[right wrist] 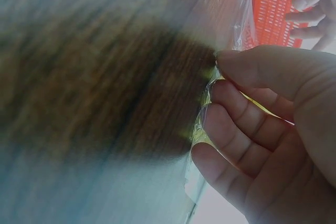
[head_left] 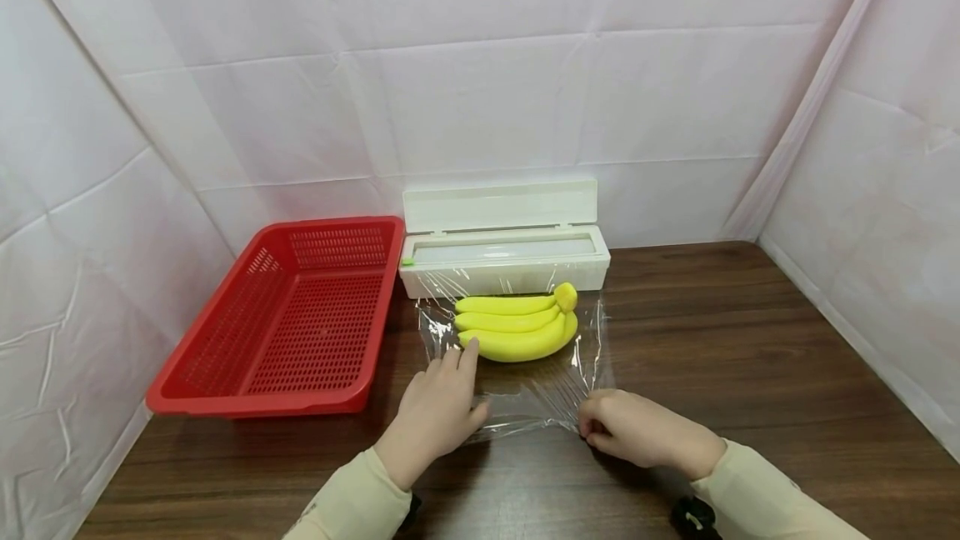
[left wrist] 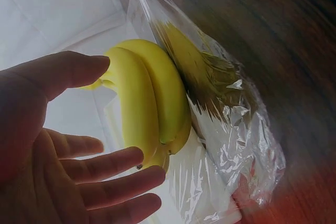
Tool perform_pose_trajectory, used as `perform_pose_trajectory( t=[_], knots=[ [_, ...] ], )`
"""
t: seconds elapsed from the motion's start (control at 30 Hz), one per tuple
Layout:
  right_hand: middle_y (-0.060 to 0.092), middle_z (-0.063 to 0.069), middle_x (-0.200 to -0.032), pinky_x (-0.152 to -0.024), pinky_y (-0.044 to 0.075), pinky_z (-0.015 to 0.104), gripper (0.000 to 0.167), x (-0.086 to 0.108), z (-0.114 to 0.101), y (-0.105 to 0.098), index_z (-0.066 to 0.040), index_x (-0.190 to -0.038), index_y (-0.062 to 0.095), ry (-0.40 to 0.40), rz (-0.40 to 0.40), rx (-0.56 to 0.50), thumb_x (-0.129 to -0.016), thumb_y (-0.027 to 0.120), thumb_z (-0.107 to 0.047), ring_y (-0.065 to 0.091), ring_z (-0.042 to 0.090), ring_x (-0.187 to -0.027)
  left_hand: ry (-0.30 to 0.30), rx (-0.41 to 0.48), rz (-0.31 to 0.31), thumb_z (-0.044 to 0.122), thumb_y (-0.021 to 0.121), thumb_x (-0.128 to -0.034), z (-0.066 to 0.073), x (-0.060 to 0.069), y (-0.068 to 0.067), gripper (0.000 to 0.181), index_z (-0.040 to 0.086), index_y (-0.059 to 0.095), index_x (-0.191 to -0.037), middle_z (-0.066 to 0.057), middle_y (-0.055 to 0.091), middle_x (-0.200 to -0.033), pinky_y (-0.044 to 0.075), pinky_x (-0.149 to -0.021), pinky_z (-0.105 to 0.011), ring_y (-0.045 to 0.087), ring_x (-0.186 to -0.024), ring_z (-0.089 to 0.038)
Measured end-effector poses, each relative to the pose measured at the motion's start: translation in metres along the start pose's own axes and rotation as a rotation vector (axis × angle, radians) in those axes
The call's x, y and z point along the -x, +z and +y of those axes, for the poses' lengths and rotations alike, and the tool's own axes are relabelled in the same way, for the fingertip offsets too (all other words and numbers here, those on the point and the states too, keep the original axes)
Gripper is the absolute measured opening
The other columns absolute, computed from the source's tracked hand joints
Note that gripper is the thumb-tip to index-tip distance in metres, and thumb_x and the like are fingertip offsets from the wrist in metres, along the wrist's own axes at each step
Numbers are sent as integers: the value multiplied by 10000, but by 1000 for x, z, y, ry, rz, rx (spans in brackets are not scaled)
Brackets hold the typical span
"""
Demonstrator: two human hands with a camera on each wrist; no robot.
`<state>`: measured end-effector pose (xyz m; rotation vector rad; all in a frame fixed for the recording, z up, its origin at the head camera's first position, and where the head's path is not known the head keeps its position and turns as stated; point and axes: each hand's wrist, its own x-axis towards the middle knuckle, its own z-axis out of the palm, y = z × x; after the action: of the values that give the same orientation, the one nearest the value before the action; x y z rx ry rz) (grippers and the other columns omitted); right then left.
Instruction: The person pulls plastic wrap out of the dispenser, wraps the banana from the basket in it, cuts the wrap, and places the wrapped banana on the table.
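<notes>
A bunch of yellow bananas (head_left: pixel 517 345) lies on a sheet of clear cling film (head_left: pixel 540 394) in the head view, its stem end to the right. The film runs from a white cling film dispenser (head_left: pixel 510 277), whose lid stands raised behind it. My left hand (head_left: pixel 438 402) is at the bananas' left tips, fingers extended; the left wrist view shows the palm and spread fingers (left wrist: pixel 118 190) beside the fruit. Whether they touch it, I cannot tell. With curled fingers, my right hand (head_left: pixel 637 427) pinches the film's near right edge, also seen in the right wrist view.
To the left stands a red plastic basket (head_left: pixel 258 401) with slotted walls. All this is on a dark wooden table (head_left: pixel 720 332), enclosed at the back and sides by white cloth (head_left: pixel 480 107). A small green piece (head_left: pixel 407 262) sits at the dispenser's left end.
</notes>
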<state>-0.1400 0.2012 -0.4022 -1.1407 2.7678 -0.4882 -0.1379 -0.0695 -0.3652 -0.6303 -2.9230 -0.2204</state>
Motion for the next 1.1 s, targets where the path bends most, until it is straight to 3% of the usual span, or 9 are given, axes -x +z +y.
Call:
perform_pose_trajectory(
  t=[0.13,0.27,0.37,0.5,0.63,0.87,1.1],
  knots=[
    [527,-126,-771,-645,457,212,159,0,0,0,-183,-754,607,4,-2,1,-803,645,-37,483,-2,-731,1,5,-19,306,754,-729,-2,2,2,581,14,523,-1176,-119,575,-977,487,-593,-406,595,-803,-296],
    [522,-128,-767,-641,454,210,166,0,0,-1,-185,-750,601,3,-3,1,-803,643,-33,477,-5,-726,8,8,-95,294,794,-670,-5,4,2,465,49,531,-966,-88,530,-897,470,-589,-389,560,-750,-275],
    [528,-126,-770,-645,458,212,165,0,0,-2,-182,-750,601,-1,1,10,-800,643,-31,483,-3,-729,16,13,-166,321,829,-641,-5,6,1,498,55,553,-959,-80,525,-898,478,-606,-376,556,-761,-262],
    [546,-118,-782,-653,467,217,153,0,1,-1,-173,-757,610,-11,3,16,-803,642,-31,497,3,-740,11,23,-257,356,880,-584,-5,8,1,640,31,610,-1065,-95,569,-966,510,-626,-372,590,-818,-267],
    [547,-123,-784,-651,465,214,152,1,2,0,-179,-762,612,-12,-3,7,-808,641,-37,495,-4,-739,-19,48,-332,307,903,-544,-7,11,1,558,63,651,-978,-81,605,-925,515,-638,-375,611,-800,-245],
    [550,-121,-798,-645,458,215,144,2,2,0,-194,-785,610,-2,-32,-26,-806,664,-62,493,-8,-738,-26,48,-364,98,835,-575,-12,13,6,289,127,558,-653,-18,578,-727,459,-549,-329,530,-637,-145],
    [541,-107,-799,-640,451,210,203,2,4,-2,-174,-806,622,15,-33,-31,-762,606,24,470,-4,-722,-32,9,-360,7,749,-649,-13,14,6,224,113,553,-626,-48,625,-709,446,-505,-328,518,-580,-139]
  ],
)
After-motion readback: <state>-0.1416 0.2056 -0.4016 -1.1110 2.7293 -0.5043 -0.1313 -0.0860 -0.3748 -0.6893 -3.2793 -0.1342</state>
